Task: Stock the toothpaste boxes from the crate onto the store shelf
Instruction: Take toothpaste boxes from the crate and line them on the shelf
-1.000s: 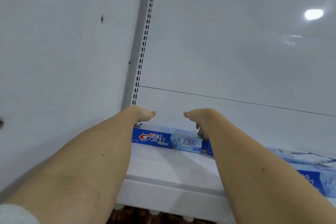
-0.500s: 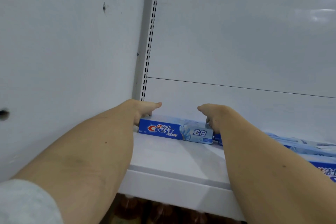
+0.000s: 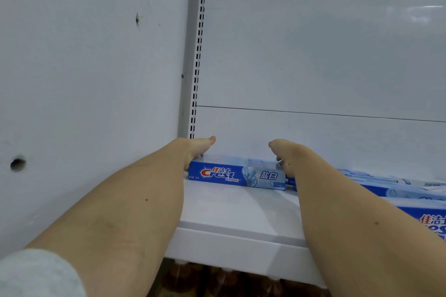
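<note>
Fingers of both hands hidden behind toothpaste box (image 3: 237,175).

Looking forward from head height, slightly downward, along both forearms into the shelf (image 3: 231,214) corner. Sitting close: arms filling the lower frame, fingers (image 3: 201,152) meeting mid-frame. Taking in back panel above the fingers, side wall (image 3: 84,79) left of them, shelf lip below. Working alone, sharing nothing with another view.
</note>
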